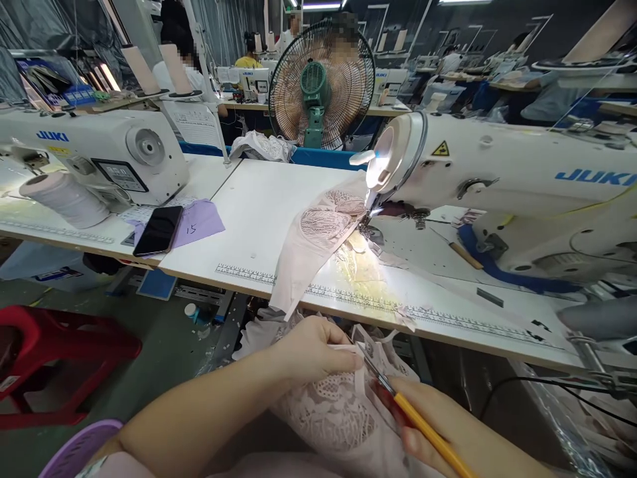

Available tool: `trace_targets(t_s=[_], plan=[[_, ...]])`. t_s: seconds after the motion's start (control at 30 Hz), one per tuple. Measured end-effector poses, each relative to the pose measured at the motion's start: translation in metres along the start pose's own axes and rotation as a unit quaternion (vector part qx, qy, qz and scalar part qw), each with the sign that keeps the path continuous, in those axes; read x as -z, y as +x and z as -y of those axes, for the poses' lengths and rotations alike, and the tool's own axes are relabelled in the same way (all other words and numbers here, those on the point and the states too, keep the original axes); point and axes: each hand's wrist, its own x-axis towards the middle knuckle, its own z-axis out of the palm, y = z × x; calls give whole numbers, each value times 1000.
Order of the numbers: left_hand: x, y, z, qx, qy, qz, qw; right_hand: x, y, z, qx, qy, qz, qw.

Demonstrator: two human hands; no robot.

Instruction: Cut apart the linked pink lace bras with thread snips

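My left hand (321,352) is closed in a pinch on a pale pink lace garment (338,411), which hangs below the table's front edge. In my right hand (428,425) is an orange-handled tool (423,425) with a narrow metal end. Its tip points up and left, against the garment close to my left fingertips; I cannot tell its exact kind. Another pale pink lace piece (326,219) lies on the sewing table (249,206), partly beneath the needle area of the lit sewing machine (497,159) and draping over the front edge.
At left are a second sewing machine (99,149), a thread cone (64,199), and a black phone (159,230) on purple cloth (202,222). A fan (318,86) stands behind the table. A red stool (64,358) and purple basket (82,448) are at lower left. Other people sit farther back.
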Motion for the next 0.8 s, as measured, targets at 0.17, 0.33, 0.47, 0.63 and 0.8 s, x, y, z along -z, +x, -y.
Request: trace_targets(t_s=[0.17,0.33,0.47,0.63,0.8], plan=[[0,-2,-8,38,-6,-9,999,-12,-2,-9,-27,21,30,999],[0,-1,-10,48,-21,-3,999,-17,-3,-6,-12,1,-5,1000],[0,-1,-11,64,-47,-9,997,-20,-1,4,-5,-20,-64,998],[-1,-2,-16,75,-78,-7,994,-29,-1,6,-10,-17,-105,994],[0,-2,-16,70,-67,-11,995,-39,0,-4,-25,30,-99,994]])
